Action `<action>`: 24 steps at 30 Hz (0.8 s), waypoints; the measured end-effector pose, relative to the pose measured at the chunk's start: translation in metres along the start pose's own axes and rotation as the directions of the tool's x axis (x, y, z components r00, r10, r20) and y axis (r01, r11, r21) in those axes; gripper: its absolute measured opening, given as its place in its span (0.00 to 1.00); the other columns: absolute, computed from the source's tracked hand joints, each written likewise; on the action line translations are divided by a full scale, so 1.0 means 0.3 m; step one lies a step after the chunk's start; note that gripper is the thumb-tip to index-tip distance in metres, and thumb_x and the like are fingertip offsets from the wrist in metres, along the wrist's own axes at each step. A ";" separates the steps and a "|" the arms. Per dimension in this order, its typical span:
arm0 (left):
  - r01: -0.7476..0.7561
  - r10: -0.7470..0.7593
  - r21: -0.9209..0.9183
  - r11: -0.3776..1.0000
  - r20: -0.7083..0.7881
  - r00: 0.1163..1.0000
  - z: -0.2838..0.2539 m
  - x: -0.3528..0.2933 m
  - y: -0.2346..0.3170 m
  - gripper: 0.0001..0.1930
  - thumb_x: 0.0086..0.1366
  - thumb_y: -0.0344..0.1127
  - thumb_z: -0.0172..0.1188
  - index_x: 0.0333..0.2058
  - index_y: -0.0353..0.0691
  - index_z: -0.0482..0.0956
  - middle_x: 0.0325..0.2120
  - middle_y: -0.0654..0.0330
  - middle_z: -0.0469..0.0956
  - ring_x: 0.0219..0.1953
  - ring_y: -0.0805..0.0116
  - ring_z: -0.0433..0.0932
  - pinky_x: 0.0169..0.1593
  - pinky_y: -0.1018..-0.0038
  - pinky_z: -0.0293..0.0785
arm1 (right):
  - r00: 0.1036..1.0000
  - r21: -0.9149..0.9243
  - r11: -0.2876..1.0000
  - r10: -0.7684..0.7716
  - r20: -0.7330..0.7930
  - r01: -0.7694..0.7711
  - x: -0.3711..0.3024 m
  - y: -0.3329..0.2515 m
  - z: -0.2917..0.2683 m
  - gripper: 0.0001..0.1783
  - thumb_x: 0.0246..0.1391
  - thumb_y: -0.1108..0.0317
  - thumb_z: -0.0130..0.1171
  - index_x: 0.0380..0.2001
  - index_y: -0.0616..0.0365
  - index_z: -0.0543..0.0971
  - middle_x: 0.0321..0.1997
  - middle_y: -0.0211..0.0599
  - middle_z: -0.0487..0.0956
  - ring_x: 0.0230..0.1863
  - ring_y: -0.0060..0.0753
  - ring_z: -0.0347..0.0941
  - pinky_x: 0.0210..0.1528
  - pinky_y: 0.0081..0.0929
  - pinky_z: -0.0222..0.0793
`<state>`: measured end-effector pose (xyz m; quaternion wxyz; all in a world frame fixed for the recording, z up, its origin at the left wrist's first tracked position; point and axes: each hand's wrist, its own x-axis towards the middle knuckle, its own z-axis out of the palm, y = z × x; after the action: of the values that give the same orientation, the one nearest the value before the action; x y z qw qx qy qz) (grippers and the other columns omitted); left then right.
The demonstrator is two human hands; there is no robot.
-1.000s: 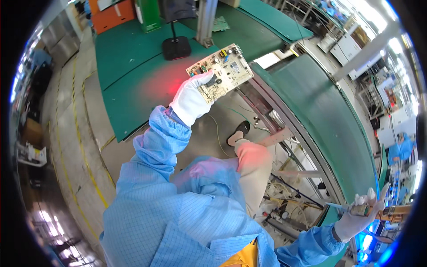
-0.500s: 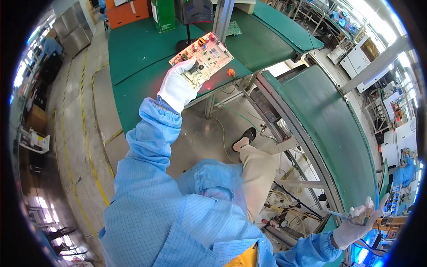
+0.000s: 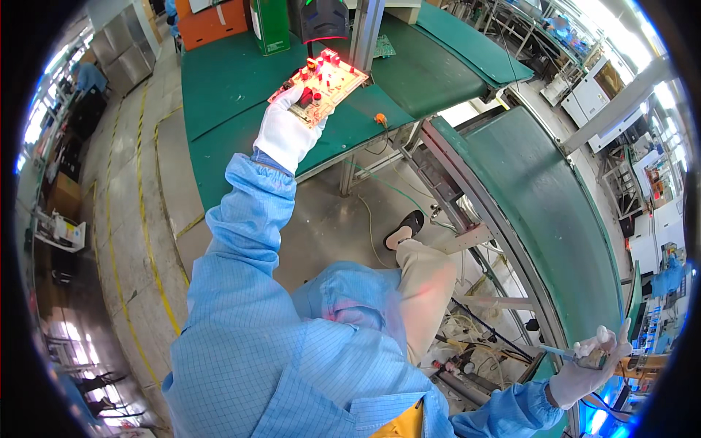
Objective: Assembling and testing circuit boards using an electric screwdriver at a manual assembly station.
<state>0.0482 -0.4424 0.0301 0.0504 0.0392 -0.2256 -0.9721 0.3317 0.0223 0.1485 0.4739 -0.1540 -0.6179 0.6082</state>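
My left hand point(image 3: 286, 135), in a white glove, grips a printed circuit board point(image 3: 334, 85) by its near left edge. The board is tilted, its component side up, and lit strongly red. Just beyond it stands a dark scanner-like device point(image 3: 323, 22) with a red-glowing lower rim. Far off at the lower right is my right hand point(image 3: 584, 372), also gloved. Its fingers are partly curled around something small that I cannot make out, and one finger sticks out. A thin light-blue stick-like piece point(image 3: 556, 352) juts from that hand.
A green-topped table point(image 3: 226, 102) lies under the board, with a green box point(image 3: 270, 28) and an orange bin point(image 3: 212, 28) at its back. A metal post point(image 3: 366, 36) rises beside the device. On the right curves a green conveyor belt point(image 3: 540, 182); another board point(image 3: 384, 47) lies farther back.
My left hand has moved the circuit board slightly up and left, closer below the device. Red light on the board has become much brighter. My right hand has hardly moved.
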 end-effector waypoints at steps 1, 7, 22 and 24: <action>-0.035 0.036 0.016 0.999 -0.017 0.999 0.009 -0.004 -0.004 0.13 0.67 0.35 0.53 0.47 0.36 0.74 0.45 0.53 0.79 0.44 0.56 0.79 0.46 0.63 0.77 | 1.000 0.002 1.000 -0.002 -0.002 0.002 0.001 0.002 0.001 0.34 0.66 0.46 0.45 0.61 0.65 0.66 0.33 0.29 0.67 0.22 0.16 0.57 0.23 0.16 0.53; 0.070 -0.068 -0.038 0.997 0.058 0.996 -0.001 -0.002 -0.073 0.17 0.68 0.36 0.52 0.53 0.35 0.71 0.49 0.50 0.77 0.50 0.54 0.77 0.51 0.60 0.76 | 0.995 -0.041 0.996 -0.078 -0.057 0.076 -0.024 -0.010 0.033 0.35 0.65 0.47 0.46 0.61 0.70 0.63 0.30 0.34 0.72 0.15 0.16 0.62 0.14 0.14 0.59; 0.776 -0.751 0.131 0.618 0.390 0.532 0.309 -0.348 -0.653 0.21 0.65 0.30 0.58 0.57 0.36 0.69 0.50 0.52 0.76 0.52 0.61 0.77 0.58 0.65 0.74 | 0.998 0.001 1.000 0.020 -0.064 -0.020 -0.001 -0.007 0.115 0.28 0.65 0.46 0.45 0.56 0.57 0.72 0.28 0.26 0.71 0.21 0.14 0.62 0.20 0.14 0.58; 0.753 -0.775 0.262 0.603 0.414 0.477 0.318 -0.369 -0.712 0.24 0.63 0.29 0.61 0.58 0.36 0.68 0.50 0.54 0.77 0.52 0.62 0.77 0.58 0.65 0.73 | 1.000 -0.002 1.000 -0.026 -0.010 0.026 0.004 -0.002 0.124 0.26 0.65 0.49 0.45 0.56 0.56 0.73 0.29 0.27 0.70 0.22 0.15 0.62 0.20 0.14 0.59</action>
<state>0.1315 -0.1973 0.0270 -0.4468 -0.1100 -0.2102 -0.8626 0.3025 0.0008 0.1565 0.4847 -0.1494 -0.6183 0.6005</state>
